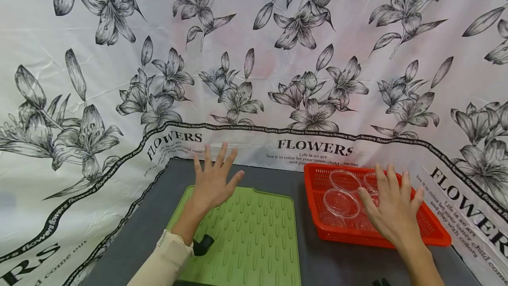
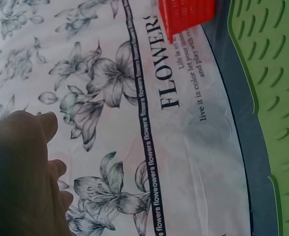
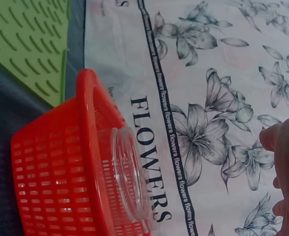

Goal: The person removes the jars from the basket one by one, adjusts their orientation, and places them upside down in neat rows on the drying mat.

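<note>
My left hand (image 1: 214, 183) hovers with spread fingers over the far left part of a green ridged mat (image 1: 254, 242), holding nothing. Its thumb and some fingertips show in the left wrist view, apart from any object. Over the right part of a red plastic basket (image 1: 323, 228) is my right hand (image 1: 393, 206), fingers spread and nothing in its grasp. Inside the basket are several clear round plastic containers (image 1: 341, 203), partly hidden behind that hand. The right wrist view shows the basket's slotted side and one clear container (image 3: 127, 172) near its rim.
Mat and basket stand side by side on a dark grey table (image 1: 309, 259). A white flower-printed cloth (image 1: 254, 78) hangs behind and around the table. A black strap-like piece (image 1: 203, 245) sits by my left wrist. Another dark object (image 1: 382, 282) shows at the bottom edge.
</note>
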`<action>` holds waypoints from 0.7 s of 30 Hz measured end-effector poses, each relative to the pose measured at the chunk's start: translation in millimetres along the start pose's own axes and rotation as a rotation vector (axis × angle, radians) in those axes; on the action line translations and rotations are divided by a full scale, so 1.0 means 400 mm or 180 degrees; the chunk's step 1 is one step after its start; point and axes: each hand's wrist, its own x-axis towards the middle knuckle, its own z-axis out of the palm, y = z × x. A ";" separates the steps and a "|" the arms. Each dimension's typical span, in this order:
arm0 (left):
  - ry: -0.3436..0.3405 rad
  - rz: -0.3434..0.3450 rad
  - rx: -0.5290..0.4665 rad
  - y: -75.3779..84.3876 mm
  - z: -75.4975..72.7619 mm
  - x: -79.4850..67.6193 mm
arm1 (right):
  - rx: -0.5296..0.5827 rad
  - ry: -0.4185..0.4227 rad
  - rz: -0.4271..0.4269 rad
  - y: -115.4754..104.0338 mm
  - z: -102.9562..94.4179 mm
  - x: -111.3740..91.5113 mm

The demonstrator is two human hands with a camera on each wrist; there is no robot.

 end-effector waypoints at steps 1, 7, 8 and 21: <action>0.0000 0.0009 -0.0012 0.003 0.002 0.001 | -0.0002 -0.0002 0.0009 0.002 0.002 0.000; 0.0017 0.0076 -0.0040 0.022 0.020 0.003 | -0.0033 -0.0028 0.0056 0.019 0.022 -0.012; 0.0014 0.0087 -0.0039 0.025 0.025 0.003 | -0.0044 -0.0040 0.0068 0.022 0.026 -0.015; -0.0110 0.0237 -0.0051 0.069 0.063 0.011 | -0.0180 -0.0239 0.0323 0.043 0.055 -0.023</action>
